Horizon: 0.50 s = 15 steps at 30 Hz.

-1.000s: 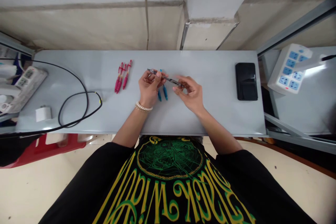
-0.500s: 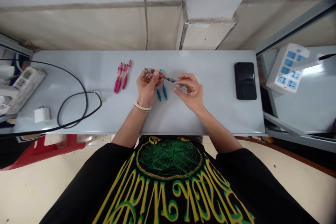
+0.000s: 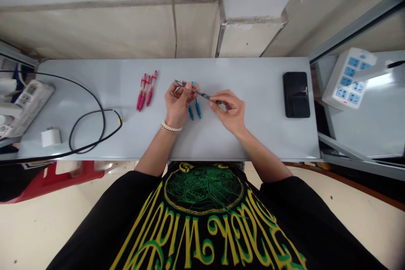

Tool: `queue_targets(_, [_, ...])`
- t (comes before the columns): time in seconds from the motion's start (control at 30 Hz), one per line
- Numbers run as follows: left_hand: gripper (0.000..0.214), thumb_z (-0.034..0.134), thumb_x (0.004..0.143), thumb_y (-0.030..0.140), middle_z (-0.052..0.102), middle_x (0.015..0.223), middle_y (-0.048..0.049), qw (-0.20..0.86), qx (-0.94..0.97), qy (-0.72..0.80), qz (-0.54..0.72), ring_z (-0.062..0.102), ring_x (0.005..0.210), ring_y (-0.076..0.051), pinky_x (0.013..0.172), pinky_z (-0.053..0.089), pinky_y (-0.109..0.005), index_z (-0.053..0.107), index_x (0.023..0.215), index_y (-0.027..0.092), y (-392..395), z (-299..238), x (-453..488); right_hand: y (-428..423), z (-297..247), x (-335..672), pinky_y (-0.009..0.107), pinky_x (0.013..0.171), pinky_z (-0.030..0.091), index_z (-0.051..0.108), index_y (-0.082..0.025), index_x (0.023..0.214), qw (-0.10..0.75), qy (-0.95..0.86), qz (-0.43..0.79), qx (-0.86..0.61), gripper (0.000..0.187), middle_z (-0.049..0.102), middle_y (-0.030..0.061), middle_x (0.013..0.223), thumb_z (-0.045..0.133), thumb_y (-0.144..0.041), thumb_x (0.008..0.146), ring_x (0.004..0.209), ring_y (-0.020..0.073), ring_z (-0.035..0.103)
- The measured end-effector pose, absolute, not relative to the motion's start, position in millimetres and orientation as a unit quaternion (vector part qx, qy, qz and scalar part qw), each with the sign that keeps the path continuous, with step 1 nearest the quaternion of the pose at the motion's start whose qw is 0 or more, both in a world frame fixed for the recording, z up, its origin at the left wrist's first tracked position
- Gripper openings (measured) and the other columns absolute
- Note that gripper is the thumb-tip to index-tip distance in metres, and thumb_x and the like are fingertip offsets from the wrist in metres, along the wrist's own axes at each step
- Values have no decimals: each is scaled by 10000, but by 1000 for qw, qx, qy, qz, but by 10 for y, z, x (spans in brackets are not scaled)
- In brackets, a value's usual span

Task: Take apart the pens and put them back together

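Observation:
A dark grey pen [image 3: 203, 95] runs slantwise between my two hands, above the table. My left hand [image 3: 179, 100] is closed on its upper left part, thumb pressed on the barrel. At the other end, my right hand [image 3: 230, 109] pinches the pen's lower right tip between thumb and fingers. Beneath and partly behind my left hand lie two blue pens [image 3: 198, 109], side by side on the table; their upper parts are partly covered by my fingers. Left of my left hand rest three pink-red pens [image 3: 145, 93] in a loose group.
On the grey table [image 3: 262, 135] a black phone-like case [image 3: 296, 95] lies at the right. A black cable [image 3: 103, 114] loops at the left near a white charger plug [image 3: 50, 138] and a power strip [image 3: 30, 105]. Another power strip [image 3: 349, 78] stands beyond the right frame.
The thumb and fingers of my right hand have closed on the pen's right end, where they were apart before. My left hand keeps its hold. The view has shifted slightly.

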<state>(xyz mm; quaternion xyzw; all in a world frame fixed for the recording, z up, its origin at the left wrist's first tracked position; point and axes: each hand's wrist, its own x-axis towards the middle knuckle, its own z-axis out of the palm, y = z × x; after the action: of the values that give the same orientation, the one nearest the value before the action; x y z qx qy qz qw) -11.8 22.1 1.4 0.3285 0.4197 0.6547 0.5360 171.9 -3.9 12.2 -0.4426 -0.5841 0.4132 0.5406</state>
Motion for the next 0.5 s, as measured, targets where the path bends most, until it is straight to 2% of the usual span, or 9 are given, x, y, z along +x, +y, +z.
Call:
queue_targets(0.07, [556,1030,725,582,789,900,-2,537,331,417,655,821,874,-161,735,645,-219,659,932,224,220,24,-120,-34,127,1721,377,853,648,844,-283,1021,556,-590,399,-429,437,779,64,1107,894,-677,840,944,199,749])
queue_targets(0.17, [546,1044,711,561,790,884,2,543,331,408,655,818,855,-157,723,643,-213,669,916,222,211,42,-114,-46,141,1718,350,767,651,817,-268,1167,533,-559,462,-437,503,800,44,978,857,-680,882,788,169,742])
queue_targets(0.27, [520,1037,727,560,795,897,-7,543,336,408,653,817,855,-162,736,651,-227,694,926,223,212,33,-113,-69,155,1711,340,703,636,827,-236,1034,501,-546,491,-457,483,782,32,819,792,-706,929,706,168,721])
queue_targets(0.37, [468,1031,754,531,800,908,-7,525,319,402,679,817,867,-154,752,656,-221,724,934,227,257,-30,-161,-67,164,1719,339,718,619,834,-245,942,529,-544,459,-462,447,792,31,859,848,-687,880,731,164,714])
queue_targets(0.5, [296,967,867,432,827,986,-11,482,253,416,728,824,949,-150,810,672,-217,742,919,248,355,-155,-291,-40,178,1758,338,695,596,836,-263,933,560,-526,436,-468,408,787,21,859,870,-664,868,716,158,692])
